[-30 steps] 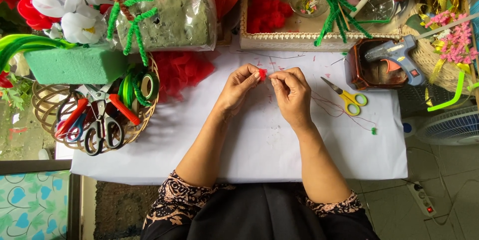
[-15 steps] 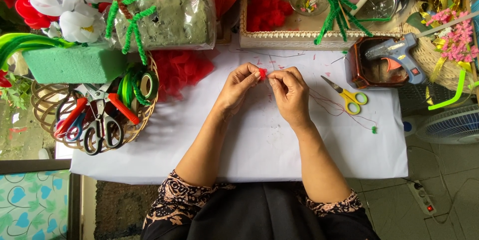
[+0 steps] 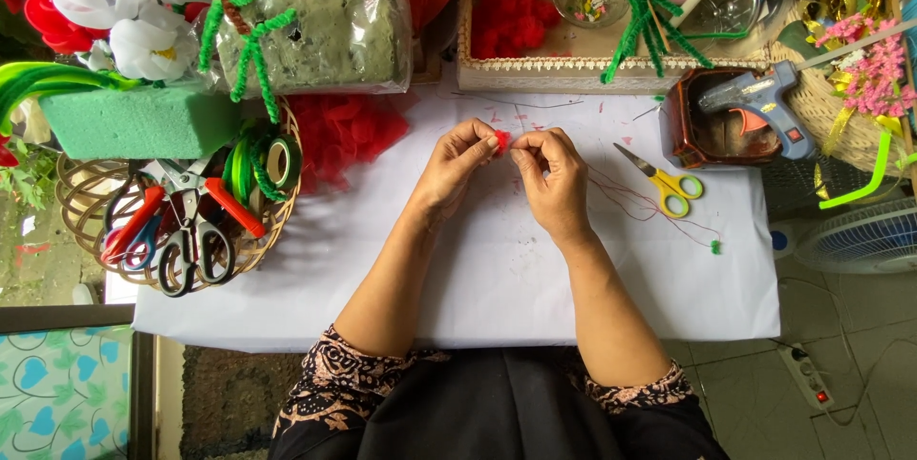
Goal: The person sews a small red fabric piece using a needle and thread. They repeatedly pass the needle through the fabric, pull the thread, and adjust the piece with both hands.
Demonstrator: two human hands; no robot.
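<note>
Over the middle of a white table cover (image 3: 497,278), my left hand (image 3: 457,166) and my right hand (image 3: 552,173) meet fingertip to fingertip. Between them they pinch a small red fabric piece (image 3: 501,141). The left hand's thumb and fingers close on it from the left; the right hand's fingers curl in against it from the right. Thin red thread (image 3: 650,207) trails across the cover to the right of my right hand.
Yellow-handled scissors (image 3: 666,181) lie right of my hands, a blue glue gun (image 3: 755,102) in a brown tray beyond. A pile of red petals (image 3: 342,130), a basket of scissors and green tape (image 3: 181,216) and a green foam block (image 3: 134,123) sit left. A tray of craft materials (image 3: 573,30) stands behind.
Both hands have stayed in the same spot; only the fingers have shifted slightly around the red piece.
</note>
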